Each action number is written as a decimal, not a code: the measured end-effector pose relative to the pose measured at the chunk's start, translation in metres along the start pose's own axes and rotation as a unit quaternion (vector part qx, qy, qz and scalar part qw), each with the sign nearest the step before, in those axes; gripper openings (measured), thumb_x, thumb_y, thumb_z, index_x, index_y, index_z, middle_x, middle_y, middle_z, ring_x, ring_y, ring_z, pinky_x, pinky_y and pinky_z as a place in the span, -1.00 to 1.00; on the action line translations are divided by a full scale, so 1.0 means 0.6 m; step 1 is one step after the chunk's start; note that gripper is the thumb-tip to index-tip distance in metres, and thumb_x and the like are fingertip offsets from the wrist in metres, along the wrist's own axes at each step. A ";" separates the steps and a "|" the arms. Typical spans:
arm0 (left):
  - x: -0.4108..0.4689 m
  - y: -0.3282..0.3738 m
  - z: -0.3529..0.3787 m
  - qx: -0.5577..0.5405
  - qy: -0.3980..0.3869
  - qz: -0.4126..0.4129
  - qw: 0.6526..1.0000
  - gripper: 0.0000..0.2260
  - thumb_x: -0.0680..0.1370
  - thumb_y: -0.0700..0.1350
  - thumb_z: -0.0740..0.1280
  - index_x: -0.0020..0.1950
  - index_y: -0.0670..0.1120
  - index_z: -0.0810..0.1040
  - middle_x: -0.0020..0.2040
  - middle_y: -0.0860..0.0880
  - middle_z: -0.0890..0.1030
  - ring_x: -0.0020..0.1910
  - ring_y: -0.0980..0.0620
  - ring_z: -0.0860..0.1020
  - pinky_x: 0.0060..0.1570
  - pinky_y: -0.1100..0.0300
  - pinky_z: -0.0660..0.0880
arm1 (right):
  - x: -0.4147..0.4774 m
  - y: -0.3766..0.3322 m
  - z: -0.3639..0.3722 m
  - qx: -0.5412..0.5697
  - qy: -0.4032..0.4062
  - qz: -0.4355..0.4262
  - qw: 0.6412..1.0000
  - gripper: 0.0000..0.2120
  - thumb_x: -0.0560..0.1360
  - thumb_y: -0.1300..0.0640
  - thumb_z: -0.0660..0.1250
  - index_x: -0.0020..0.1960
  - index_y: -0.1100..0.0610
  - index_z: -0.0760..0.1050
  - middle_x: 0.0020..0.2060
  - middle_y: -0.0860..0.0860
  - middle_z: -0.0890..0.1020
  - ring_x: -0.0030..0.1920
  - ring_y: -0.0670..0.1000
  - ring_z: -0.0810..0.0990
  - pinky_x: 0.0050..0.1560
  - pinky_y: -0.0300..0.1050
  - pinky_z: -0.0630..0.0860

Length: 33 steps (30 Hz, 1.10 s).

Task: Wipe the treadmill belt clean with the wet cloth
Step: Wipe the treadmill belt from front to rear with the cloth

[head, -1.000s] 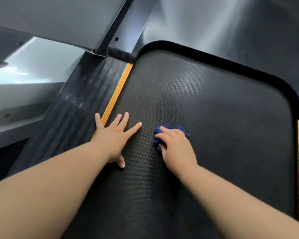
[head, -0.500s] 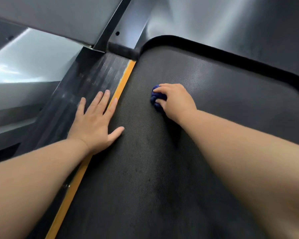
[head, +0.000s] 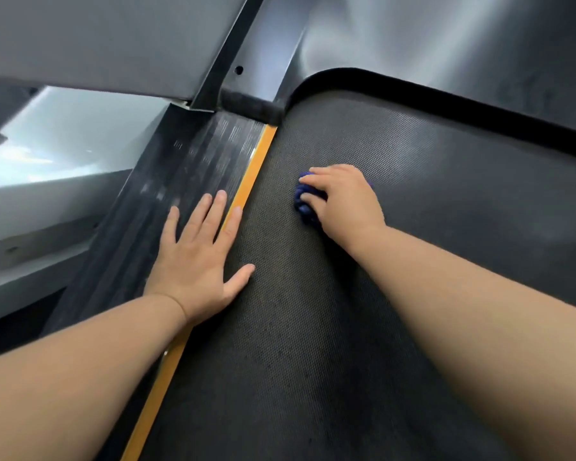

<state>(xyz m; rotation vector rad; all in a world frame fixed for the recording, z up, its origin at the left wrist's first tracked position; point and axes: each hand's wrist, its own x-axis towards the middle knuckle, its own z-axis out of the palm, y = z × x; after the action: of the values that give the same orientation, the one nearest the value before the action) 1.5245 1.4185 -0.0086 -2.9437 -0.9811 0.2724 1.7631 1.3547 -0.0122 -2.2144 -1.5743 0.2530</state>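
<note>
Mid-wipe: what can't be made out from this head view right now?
1. Blue cloth: mostly covered by the right hand gripping it; its size and wetness cannot be told.
2. Treadmill belt: right part hidden by the right forearm, near end cut off by the bottom edge; dirt too fine to see.
3. Side rail: surface blurred, partly under the flat left hand.

The dark textured treadmill belt (head: 346,327) carries a crumpled blue cloth (head: 305,207) near its far left corner, held under the right grip (head: 343,197). The left grip (head: 197,261) lies flat across the orange strip (head: 163,377) at the belt's edge.
</note>
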 end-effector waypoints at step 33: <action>-0.002 -0.004 -0.015 -0.140 0.050 -0.021 0.989 -0.39 0.53 -0.01 0.04 0.55 -0.18 0.03 0.56 -0.14 0.01 0.54 -0.06 -0.04 0.48 -0.04 -0.17 | 0.020 -0.080 0.051 -0.066 0.053 0.120 0.989 -0.77 0.57 0.05 0.22 0.18 0.02 0.54 0.19 0.01 0.48 0.19 0.15 0.34 0.10 0.02 0.33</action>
<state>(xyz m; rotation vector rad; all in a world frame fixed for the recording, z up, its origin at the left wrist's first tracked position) 1.5237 1.4201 0.0009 -3.1402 -1.1533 -0.0187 1.7148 1.3863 -0.0181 -2.4771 -1.3036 0.1004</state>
